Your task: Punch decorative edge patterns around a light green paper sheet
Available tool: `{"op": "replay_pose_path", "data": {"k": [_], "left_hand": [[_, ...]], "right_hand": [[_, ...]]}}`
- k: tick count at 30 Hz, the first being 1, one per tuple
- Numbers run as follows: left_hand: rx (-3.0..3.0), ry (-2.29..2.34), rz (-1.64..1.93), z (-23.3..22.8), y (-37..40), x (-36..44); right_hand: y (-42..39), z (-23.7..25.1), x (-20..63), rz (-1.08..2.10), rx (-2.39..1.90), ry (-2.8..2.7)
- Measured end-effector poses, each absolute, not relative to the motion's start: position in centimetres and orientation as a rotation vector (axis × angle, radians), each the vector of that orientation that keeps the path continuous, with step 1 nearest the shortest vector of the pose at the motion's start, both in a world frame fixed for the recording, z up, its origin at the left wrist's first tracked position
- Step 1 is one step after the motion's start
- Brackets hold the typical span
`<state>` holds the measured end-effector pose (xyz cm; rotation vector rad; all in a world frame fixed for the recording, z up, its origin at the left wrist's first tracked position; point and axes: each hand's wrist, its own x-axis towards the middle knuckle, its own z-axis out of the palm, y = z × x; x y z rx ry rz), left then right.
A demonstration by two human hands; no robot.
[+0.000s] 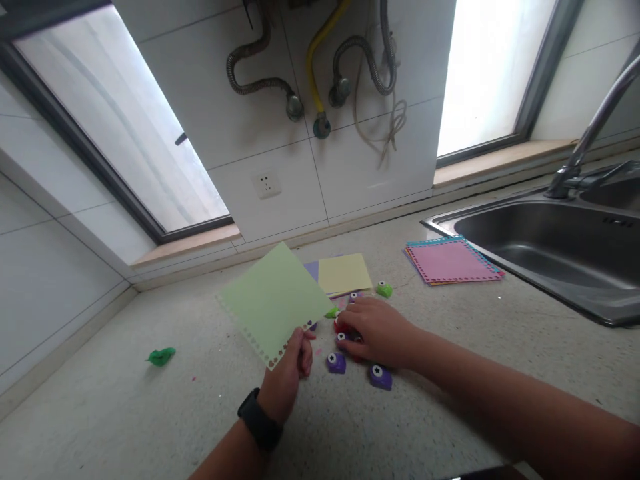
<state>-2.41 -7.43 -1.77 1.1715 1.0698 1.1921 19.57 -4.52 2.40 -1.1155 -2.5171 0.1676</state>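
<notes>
My left hand (293,363), with a dark watch on its wrist, pinches the lower edge of a light green sheet of paper (277,300). Small shapes are cut out along two of the sheet's edges, and it is held tilted above the counter. My right hand (375,330) curls over a red craft punch (340,324), mostly hidden under the fingers. Close to its thumb is a purple punch (342,338). Two more purple punches, one nearer the middle (337,363) and one to its right (381,377), lie in front. A green punch (384,289) stands behind the hand.
Yellow paper (345,273) lies behind the hands. A stack of punched sheets, pink on top (453,260), sits beside the steel sink (535,233). Crumpled green material (161,357) rests at the left. Hoses and a socket (267,185) are on the wall.
</notes>
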Motion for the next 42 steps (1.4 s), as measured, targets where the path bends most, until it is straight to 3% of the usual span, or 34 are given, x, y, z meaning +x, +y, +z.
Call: {"op": "replay_pose_path", "data": {"k": [10, 13, 19, 22, 26, 42], "left_hand": [[1.467, 1.143, 1.102, -1.3, -8.3, -2.4], [1.445, 1.108, 1.137, -1.4, -8.1, -2.3], [1.313, 0.990, 1.234, -1.1, -7.9, -2.4], [1.296, 0.971, 1.242, -0.9, -7.9, -2.4], [1.349, 0.975, 1.179, -0.9, -8.2, -2.2], [1.514, 0.914, 1.046, -1.6, -8.6, -2.2]], "right_hand": [[-4.5, 2.7, 18.6, 0.179, -1.194, -2.537], [-4.6, 2.8, 18.7, 0.541, -1.197, -2.204], [-6.3, 3.5, 17.7, 1.607, -0.987, -1.226], [-7.4, 3.2, 16.0, 1.820, -0.996, -0.871], [-8.6, 2.7, 13.9, 1.842, -0.926, -0.828], [-8.7, 3.9, 14.1, 1.239, -1.151, -1.293]]}}
